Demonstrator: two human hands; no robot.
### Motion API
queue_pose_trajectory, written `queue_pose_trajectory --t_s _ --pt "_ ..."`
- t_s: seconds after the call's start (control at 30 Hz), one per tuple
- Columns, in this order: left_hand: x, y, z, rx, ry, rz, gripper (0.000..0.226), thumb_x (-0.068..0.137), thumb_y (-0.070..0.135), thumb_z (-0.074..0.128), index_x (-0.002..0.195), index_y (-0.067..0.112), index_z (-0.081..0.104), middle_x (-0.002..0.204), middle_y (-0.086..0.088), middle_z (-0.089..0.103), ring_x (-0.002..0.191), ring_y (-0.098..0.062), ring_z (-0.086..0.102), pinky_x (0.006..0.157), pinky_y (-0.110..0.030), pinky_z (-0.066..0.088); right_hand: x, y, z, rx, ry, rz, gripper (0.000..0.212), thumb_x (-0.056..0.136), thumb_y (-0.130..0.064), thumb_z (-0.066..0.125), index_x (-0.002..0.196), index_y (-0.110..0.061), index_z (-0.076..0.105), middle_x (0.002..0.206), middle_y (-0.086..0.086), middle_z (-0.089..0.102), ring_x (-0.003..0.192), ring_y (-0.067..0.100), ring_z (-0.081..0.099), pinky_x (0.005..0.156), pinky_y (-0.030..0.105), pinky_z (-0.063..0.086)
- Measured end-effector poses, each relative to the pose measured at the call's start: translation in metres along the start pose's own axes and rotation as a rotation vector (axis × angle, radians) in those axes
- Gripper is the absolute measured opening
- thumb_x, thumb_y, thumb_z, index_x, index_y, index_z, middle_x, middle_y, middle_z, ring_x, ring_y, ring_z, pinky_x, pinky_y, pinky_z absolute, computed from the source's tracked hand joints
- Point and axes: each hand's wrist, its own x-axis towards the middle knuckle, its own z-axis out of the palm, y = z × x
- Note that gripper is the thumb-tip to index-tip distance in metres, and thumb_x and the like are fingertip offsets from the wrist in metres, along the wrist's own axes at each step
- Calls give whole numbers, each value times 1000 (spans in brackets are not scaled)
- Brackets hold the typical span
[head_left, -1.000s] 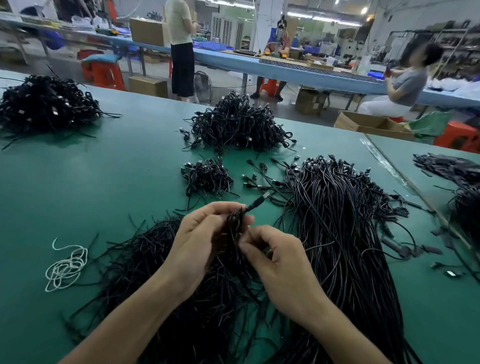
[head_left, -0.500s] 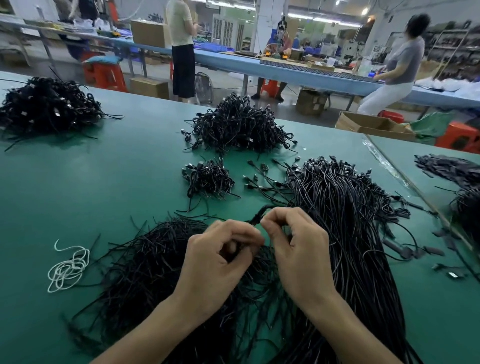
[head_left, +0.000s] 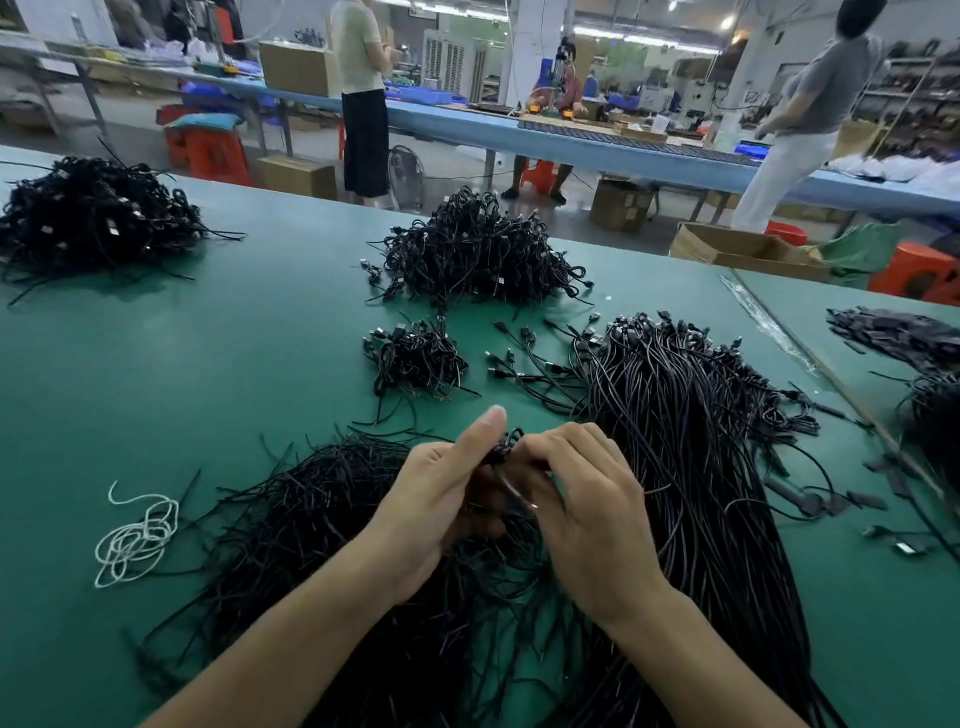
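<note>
On the green table (head_left: 208, 364), near edge, centre: both hands meet above a spread heap of thin black ties (head_left: 311, 509).

Left hand (head_left: 441, 499): thumb straight, pointing up. The other fingers are curled round a small coiled black cable (head_left: 503, 451).

Right hand (head_left: 587, 514): fingers bent, tips bunched together and pinching the same coil from its right side. A short glinting strand shows between the two palms, too blurred to identify.

Position of the coil: between the two hands, above the tie heap. Whether it touches the heap cannot be told, as the hands cover its underside.

Right of the hands: long bundle of straight black cables (head_left: 691, 441), running from the near edge away from the camera, plug ends fanned out at the far end.

Just beyond the hands: small pile of coiled cables (head_left: 415, 358). A few loose plug-ended cables (head_left: 530, 358) lie between that pile and the long bundle.

Farther back: larger pile (head_left: 478, 249) of similar coils. Far left: third pile (head_left: 88, 213), well apart from the others.

Left of the tie heap: tangle of white cord (head_left: 137, 535), lying apart from it.

Background: blue bench (head_left: 597, 148) with a standing person (head_left: 363, 104) beside it, others blurred.
</note>
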Motion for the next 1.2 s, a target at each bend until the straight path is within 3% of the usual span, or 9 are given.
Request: queue_pose_trajectory --t_s 0.1,0.23,0.47,0.6,0.73,0.87,1.0,1.13,1.2 --pt "5 1 -7 53 -49 -37 46 70 44 75 87 2 75 79 -10 61 64 -13 56 57 -23 49 0 8 -3 -16 -78 67 11 96 -18 60 97 -15 70 90 -10 64 86 11 50 77 29 48" --pt "14 -2 -23 295 -155 14 14 91 16 69 97 4 73 80 -9 67 67 -12 62 61 -24 54 1 11 -3 102 -210 233 11 93 -20 65 85 -27 66 83 -19 61 89 5 53 78 16 41" --pt "39 -13 -43 640 -320 184 15 98 19 63 98 31 72 90 9 75 83 -4 68 75 -18 50 2 29 12 710 -375 752 16 96 -19 64 81 -19 71 72 -10 67 70 3 60 68 17 48" --pt "78 -19 -52 565 -97 111 7 96 12 62 98 10 69 82 -6 75 78 -21 71 69 -27 58 8 69 14 169 -336 703 14 99 -27 59 106 -20 68 95 -10 67 87 4 61 77 13 45" --pt "138 -5 -71 363 351 106 8 97 8 60 97 3 66 79 -9 70 72 -18 67 65 -29 57 4 109 3 -479 -504 736 45 102 -31 48 145 -20 41 142 3 46 127 23 45 103 38 42" --pt "191 3 -90 449 634 94 16 101 11 56 110 1 64 86 -7 66 78 -21 64 73 -36 58 -6 121 9 -525 -555 787 37 103 -22 46 139 -13 46 138 9 46 120 26 49 96 35 47" --pt "216 6 -102 712 573 -89 37 101 10 51 136 -1 49 130 -18 56 107 -28 56 101 -43 48 -4 126 9 -500 -444 837 29 101 -12 49 130 -8 49 128 13 48 104 25 57 83 31 51" --pt "213 8 -103 895 513 -130 29 94 -2 47 121 5 55 137 -21 48 110 -34 55 84 -39 47 3 127 8 -507 -458 920 7 100 -12 49 106 -10 50 107 8 52 79 20 55 63 29 46" --pt "206 6 -104 946 576 -82 48 89 -5 45 135 5 50 137 -20 45 113 -36 53 90 -42 51 6 129 6 -505 -440 952 1 98 -11 51 98 -11 50 98 6 54 70 17 52 55 28 43"
